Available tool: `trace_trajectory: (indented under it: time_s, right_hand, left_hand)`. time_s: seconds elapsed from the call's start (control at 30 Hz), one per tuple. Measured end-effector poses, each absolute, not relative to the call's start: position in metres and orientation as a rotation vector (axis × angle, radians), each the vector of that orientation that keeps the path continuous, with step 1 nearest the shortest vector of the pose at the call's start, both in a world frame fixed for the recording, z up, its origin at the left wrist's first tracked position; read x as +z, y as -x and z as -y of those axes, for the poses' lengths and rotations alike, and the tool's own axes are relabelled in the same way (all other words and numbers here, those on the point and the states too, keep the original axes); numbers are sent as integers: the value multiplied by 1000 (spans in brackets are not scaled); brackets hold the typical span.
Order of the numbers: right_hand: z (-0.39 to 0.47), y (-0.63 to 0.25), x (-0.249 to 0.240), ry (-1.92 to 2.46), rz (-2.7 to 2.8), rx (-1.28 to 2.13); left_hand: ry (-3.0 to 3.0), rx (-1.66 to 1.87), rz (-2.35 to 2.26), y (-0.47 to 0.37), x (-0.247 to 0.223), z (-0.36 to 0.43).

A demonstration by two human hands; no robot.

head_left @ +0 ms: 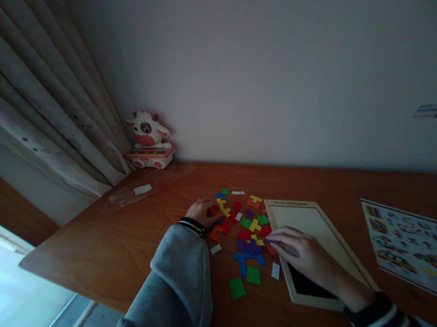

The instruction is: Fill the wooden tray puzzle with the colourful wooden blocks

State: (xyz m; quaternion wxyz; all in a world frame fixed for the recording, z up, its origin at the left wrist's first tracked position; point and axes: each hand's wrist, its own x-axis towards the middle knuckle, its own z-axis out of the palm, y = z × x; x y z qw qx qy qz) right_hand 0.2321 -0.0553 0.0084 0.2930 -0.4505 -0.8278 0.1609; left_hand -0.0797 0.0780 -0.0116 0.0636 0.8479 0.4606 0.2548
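Note:
My left hand rests at the left edge of a spread of flat, coloured puzzle pieces, thumb and fingers apart around a red piece; I see no firm grip on it. My right hand is over the left side of a wooden frame board. Its fingertips pinch together at what looks like a purple puzzle piece, small and partly hidden. Near those fingertips lie a yellow piece and purple pieces. Closer to me are a blue piece and green squares.
A printed pattern sheet lies right of the board. Several white tiles are scattered among the pieces. A cow toy with a keyboard stands in the back left corner, near clear plastic film and a curtain. The wall borders the table.

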Motion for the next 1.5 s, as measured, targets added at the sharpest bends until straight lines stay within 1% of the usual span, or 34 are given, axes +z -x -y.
trace_trajectory:
  time_s: [0.23,0.47,0.57,0.83,1.1,1.2,1.4,1.5]
  right_hand:
    - [50,-226,-6,1443,2143,155]
    - [47,-236,-5,1663,2092,143]
    - [45,-245,-7,1757,2048,89]
    - [41,-262,-7,1788,2048,-18]
    - [84,-251,-3,1599,2265,-271]
    - [93,-244,-3,1568,2276,-217]
    - [95,-239,8,1378,2386,33]
    - [92,-245,7,1436,2324,11]
  left_hand:
    - [-2617,750,-1288,89,-17,-83]
    - [-2636,818,-1236,86,-19,-84]
    - [-2640,865,-1222,85,-21,-85]
    - [-2661,937,-1176,82,-25,-86]
    - [-2690,871,-1131,78,-21,-81]
    - [-2687,853,-1136,78,-20,-81]
    - [-2683,849,-1128,78,-23,-82]
    - [-2680,844,-1127,77,-23,-81]
